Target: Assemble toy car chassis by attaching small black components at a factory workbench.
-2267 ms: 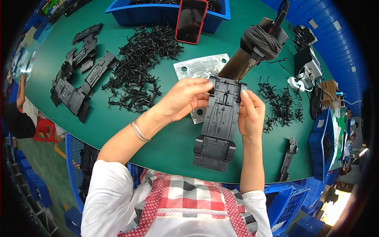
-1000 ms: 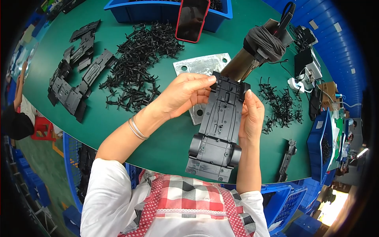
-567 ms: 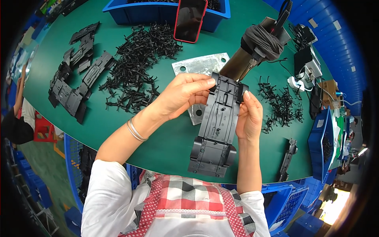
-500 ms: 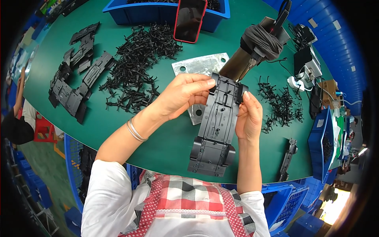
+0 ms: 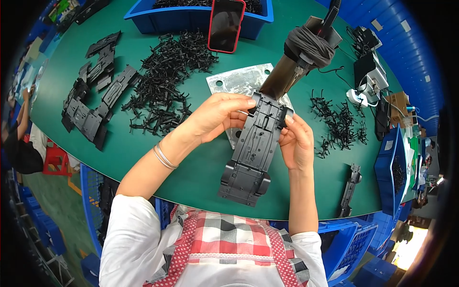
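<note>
Between my hands is a long black moulded plastic plate (image 5: 255, 143) with wheel-arch-like cut-outs, tilted over the table. My left hand (image 5: 217, 117) pinches its far left corner between thumb and fingers. Its far right edge is gripped by my right hand (image 5: 297, 141). The far end of the plate lies just under the tip of a dark metal post-mounted tool (image 5: 282, 74) with grey cloth wound around its top. Beneath it is a pale metal base plate (image 5: 234, 79) with round holes, partly hidden by my left hand and the black plate.
Small black branching parts (image 5: 165, 81) lie heaped left of centre, with a smaller pile (image 5: 339, 122) at right. Similar black plates (image 5: 83, 115) lie far left. A red-cased phone (image 5: 226, 24) leans on a blue bin (image 5: 191, 20). One black strip (image 5: 350, 191) lies near the right edge.
The black plate has shifted slightly left and its near end has swung left and away from me. Both hands keep their hold and move a little with it.
</note>
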Tool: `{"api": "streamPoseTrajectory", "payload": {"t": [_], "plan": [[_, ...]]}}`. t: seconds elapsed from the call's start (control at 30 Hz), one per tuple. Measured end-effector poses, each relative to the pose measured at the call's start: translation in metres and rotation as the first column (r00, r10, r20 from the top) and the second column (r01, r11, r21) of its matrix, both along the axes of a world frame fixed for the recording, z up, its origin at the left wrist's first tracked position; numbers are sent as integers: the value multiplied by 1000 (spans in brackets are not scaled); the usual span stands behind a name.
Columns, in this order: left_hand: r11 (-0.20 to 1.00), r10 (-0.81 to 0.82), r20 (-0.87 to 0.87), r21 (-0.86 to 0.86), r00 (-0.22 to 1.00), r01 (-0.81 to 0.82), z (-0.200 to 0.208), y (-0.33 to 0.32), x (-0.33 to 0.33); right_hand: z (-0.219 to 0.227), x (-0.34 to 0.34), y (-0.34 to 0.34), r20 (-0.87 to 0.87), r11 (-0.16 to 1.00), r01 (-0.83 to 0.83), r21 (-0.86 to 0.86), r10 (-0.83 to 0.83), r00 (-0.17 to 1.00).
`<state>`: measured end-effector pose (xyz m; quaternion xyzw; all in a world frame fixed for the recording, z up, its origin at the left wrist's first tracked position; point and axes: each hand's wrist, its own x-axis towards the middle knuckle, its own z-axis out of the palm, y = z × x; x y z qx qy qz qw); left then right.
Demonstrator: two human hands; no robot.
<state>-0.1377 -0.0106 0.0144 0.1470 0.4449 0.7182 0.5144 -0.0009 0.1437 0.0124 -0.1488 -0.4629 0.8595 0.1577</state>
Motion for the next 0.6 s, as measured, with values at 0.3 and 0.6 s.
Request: {"api": "streamPoseTrajectory", "payload": {"t": [0.3,0.6], "plan": [[997,49,19,-54,999,-48,-2,16,3,2,5,5,39,992,115,49,-117,992],[999,19,160,-37,987,-14,-10,25,-4,0,8,17,74,995,68,77,-73,995]]}}
